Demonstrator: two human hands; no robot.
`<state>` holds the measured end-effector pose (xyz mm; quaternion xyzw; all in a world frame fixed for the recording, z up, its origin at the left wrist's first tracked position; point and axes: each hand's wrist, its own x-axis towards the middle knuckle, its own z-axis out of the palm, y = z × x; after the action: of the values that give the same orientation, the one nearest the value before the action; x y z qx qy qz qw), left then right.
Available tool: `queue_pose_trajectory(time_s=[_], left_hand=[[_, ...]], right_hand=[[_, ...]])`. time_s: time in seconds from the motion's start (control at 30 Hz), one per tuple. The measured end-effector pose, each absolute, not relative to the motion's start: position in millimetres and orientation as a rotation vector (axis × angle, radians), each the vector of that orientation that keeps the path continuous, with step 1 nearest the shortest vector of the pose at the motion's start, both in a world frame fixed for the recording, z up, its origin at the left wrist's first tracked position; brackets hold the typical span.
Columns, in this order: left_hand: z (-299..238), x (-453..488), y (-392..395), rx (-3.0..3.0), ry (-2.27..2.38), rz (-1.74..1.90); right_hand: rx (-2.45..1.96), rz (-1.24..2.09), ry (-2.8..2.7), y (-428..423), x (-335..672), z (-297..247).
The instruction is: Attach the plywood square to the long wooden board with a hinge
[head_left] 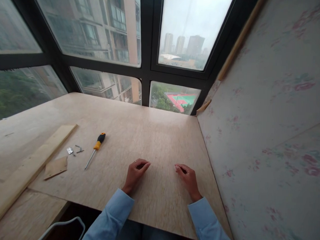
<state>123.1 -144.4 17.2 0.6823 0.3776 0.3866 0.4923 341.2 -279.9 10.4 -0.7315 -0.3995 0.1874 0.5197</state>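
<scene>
My left hand (137, 174) rests on the wooden tabletop (161, 141), its fingers curled in and the thumb against the forefinger. Across a short gap, my right hand (187, 179) lies on the same surface in a similar closed pose. Nothing shows in either hand. Left of my left hand is a screwdriver (97, 145) with a black and yellow handle, its shaft pointing toward me. Beyond it lie a small metal hinge (70, 150) and several small screws (79, 150). A small flat wooden piece (56, 168) sits beside a long wooden plank (38, 167).
A floral-papered wall (267, 149) borders the tabletop on the right. Dark window frames (147, 52) stand along the back. At the front left, a pale curved bar (62, 223) shows below the table's edge.
</scene>
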Motion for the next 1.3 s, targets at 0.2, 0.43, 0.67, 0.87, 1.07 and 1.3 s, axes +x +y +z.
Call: queue_pose_trajectory(time_s=[0.2,0.43,0.67,0.87,1.07,1.3], left_hand=[[17.9,120.1,-140.6,1.508,0.953,0.924],[42.7,119.7,-191.0,1.698,0.548,0.705],[43.6,111.3,-241.9,1.556,-0.127,0.364],[19.6,104.3,-223.8,1.565,0.202,0.436],[5.3,100.7,-210.8,1.35,0.378,0.421],[2.3,107.3,-213.4,1.261,0.428,0.394]], right_hand=[[-1.779,0.472,-0.916,-280.4,342.4,8.8],[-1.777,0.508,-0.864,-283.1,344.6,3.1],[-1.763,0.477,-0.777,-282.5,339.4,7.7],[-1.78,0.419,-0.726,-282.5,336.4,7.5],[-1.812,0.378,-0.737,-280.8,337.4,0.7],[-1.83,0.348,-0.748,-280.3,337.0,-1.3]])
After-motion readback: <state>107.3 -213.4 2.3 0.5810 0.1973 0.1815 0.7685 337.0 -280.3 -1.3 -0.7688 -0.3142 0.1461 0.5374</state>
